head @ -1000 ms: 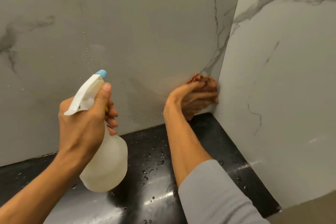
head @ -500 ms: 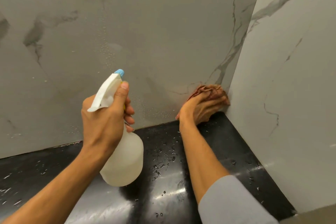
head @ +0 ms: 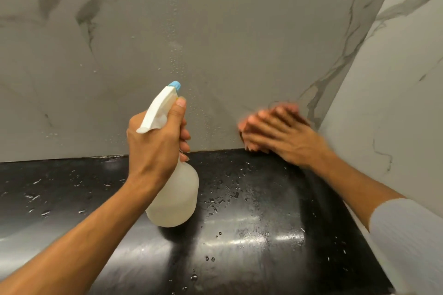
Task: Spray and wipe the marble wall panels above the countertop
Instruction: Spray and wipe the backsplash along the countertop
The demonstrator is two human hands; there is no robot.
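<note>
My left hand (head: 155, 143) grips a white spray bottle (head: 175, 199) with a blue nozzle tip, held upright over the black countertop (head: 251, 235), nozzle aimed at the grey marble back wall panel (head: 227, 31). Fine droplets speckle that panel above and right of the nozzle. My right hand (head: 282, 134), blurred by motion, presses a brownish-red cloth (head: 247, 139) flat against the bottom of the back panel, just above the countertop. Most of the cloth is hidden under the fingers. A lighter marble side panel (head: 395, 103) meets the back panel in a corner right of the hand.
Water drops and glare streaks lie across the glossy black countertop. The side panel closes off the right. The back panel stretches far to the left, with dark veins in the upper left.
My right hand and the cloth have slid left along the base of the back panel, out of the corner. The view has shifted left. The spray bottle stays in my left hand.
</note>
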